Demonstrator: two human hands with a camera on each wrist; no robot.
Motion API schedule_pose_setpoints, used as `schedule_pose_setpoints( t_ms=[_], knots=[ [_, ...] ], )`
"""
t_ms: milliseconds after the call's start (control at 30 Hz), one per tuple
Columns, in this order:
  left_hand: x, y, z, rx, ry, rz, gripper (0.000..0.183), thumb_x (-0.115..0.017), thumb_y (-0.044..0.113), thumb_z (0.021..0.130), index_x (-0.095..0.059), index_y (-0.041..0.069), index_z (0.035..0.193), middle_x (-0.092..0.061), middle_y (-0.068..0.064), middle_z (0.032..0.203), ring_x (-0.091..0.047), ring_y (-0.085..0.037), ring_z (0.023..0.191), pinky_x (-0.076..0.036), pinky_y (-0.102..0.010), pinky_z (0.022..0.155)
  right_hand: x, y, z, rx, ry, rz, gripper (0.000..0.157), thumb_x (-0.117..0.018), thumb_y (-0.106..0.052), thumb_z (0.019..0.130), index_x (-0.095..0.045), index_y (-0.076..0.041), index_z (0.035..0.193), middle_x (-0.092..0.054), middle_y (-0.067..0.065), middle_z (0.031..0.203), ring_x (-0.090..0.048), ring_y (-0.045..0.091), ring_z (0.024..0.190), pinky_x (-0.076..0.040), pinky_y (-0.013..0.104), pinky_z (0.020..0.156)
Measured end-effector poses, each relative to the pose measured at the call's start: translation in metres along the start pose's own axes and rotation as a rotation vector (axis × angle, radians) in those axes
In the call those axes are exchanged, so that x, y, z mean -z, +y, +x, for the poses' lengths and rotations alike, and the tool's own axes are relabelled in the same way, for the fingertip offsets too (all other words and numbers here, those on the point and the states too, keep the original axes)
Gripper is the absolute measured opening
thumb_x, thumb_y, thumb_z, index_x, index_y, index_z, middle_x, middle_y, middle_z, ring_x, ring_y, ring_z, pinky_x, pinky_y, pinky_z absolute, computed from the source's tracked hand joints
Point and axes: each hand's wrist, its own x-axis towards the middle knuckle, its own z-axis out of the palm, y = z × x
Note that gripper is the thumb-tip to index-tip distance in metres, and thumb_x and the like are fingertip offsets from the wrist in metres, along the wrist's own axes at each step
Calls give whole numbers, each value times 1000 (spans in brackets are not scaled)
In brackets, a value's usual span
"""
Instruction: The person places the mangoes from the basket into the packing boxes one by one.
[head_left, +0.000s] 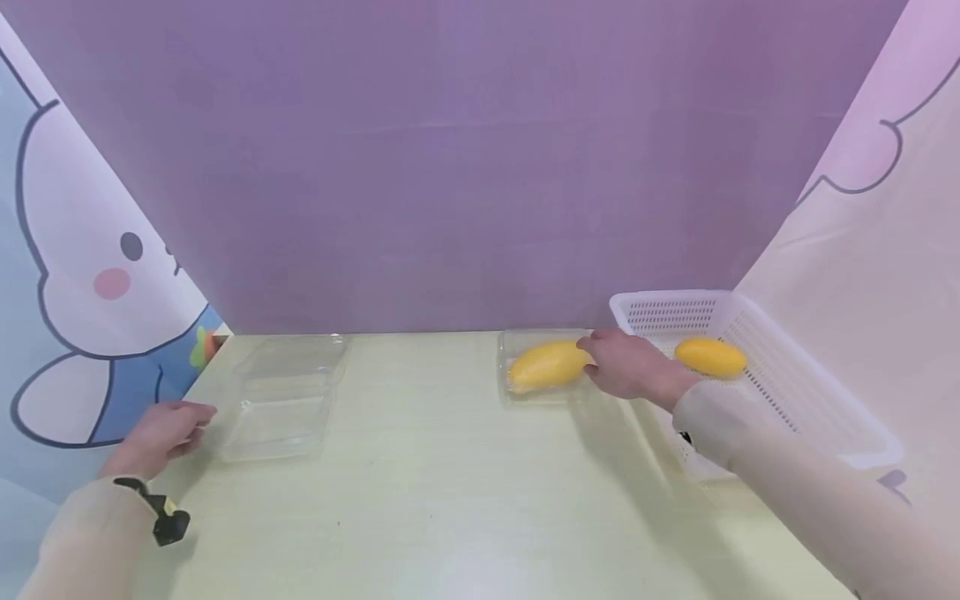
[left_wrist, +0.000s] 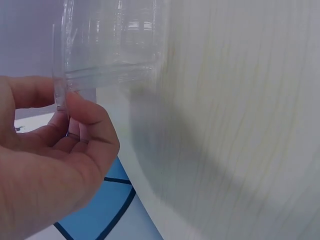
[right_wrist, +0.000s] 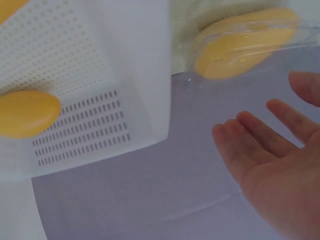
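My left hand (head_left: 165, 433) pinches the edge of a clear plastic clamshell box (head_left: 273, 425) between thumb and fingers, as the left wrist view shows with the box rim (left_wrist: 61, 82). That box lies unfolded at the table's left. At the back right, a yellow mango (head_left: 546, 365) lies in a second clear box (head_left: 510, 398). Beside this mango, my right hand (head_left: 628, 363) has its fingers spread and relaxed. In the right wrist view a gap shows between the fingers (right_wrist: 227, 131) and the boxed mango (right_wrist: 245, 42).
A white perforated basket (head_left: 817, 383) stands on the right, under my right forearm. One mango (head_left: 711, 357) lies in it, and a second yellow piece (right_wrist: 10, 7) shows at the right wrist view's corner. A purple backdrop (head_left: 450, 167) rises behind the pale table (head_left: 420, 500).
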Motion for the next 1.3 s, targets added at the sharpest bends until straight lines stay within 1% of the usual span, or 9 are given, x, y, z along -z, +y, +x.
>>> schedule_pose_setpoints(
  t_ms=[100,200,367,467,667,800,900,1067,1300],
  knots=[
    [-1,-1,0,-18,-16,20,50,-50,21,102,-41,-19,130,-53,-9,96,-55,-22,83,-51,-33,72,1,6,-3,16,56,-17,40,-65,-13,95,-61,3,132,-62,21,124,-62,40,111,-53,55,91],
    [-3,-1,0,-10,-24,25,52,-50,22,103,-40,-20,133,-54,-10,98,-54,-24,86,-51,-33,73,0,12,-5,49,113,-40,40,-66,-13,94,-62,3,130,-63,21,122,-63,41,107,-53,55,89],
    [-10,0,0,20,-28,-3,57,-53,23,103,-38,-20,138,-55,-15,106,-53,-27,94,-53,-33,75,0,24,-9,92,177,-67,38,-67,-11,94,-62,5,128,-62,23,124,-60,43,113,-51,57,94],
    [-13,3,1,17,-34,-18,58,-53,23,103,-38,-19,140,-55,-17,112,-53,-27,96,-54,-33,76,3,32,-12,87,196,-75,37,-66,-11,94,-61,5,127,-62,24,124,-59,44,115,-49,57,96],
    [-20,6,1,-19,-47,-49,56,-50,21,103,-38,-20,139,-56,-12,108,-55,-20,90,-54,-30,76,8,48,-18,65,213,-78,38,-66,-11,94,-61,7,127,-63,25,120,-60,43,112,-48,57,97],
    [-24,7,-2,-37,-60,-54,55,-50,21,104,-38,-19,139,-55,-11,107,-54,-21,90,-54,-30,76,8,57,-19,44,236,-70,39,-66,-10,94,-60,9,127,-62,27,122,-58,45,115,-47,59,99],
    [-28,7,-3,-82,-70,-57,48,-51,17,103,-45,-19,134,-56,-7,101,-55,-20,87,-54,-30,76,8,65,-19,23,249,-63,41,-66,-9,93,-60,11,128,-61,29,123,-58,48,115,-46,60,99],
    [-37,8,-4,-138,-100,-82,37,-51,12,103,-51,-17,126,-56,-2,92,-56,-16,80,-53,-29,73,7,79,-18,-27,230,-39,45,-65,-11,94,-56,11,133,-58,33,128,-54,51,119,-43,62,102],
    [-48,14,-5,-152,-112,-59,42,-49,12,104,-45,-19,130,-56,-5,95,-55,-17,81,-53,-30,72,12,98,-15,-131,205,46,51,-58,-18,98,-48,11,139,-48,37,136,-43,56,127,-38,69,103]
  ],
)
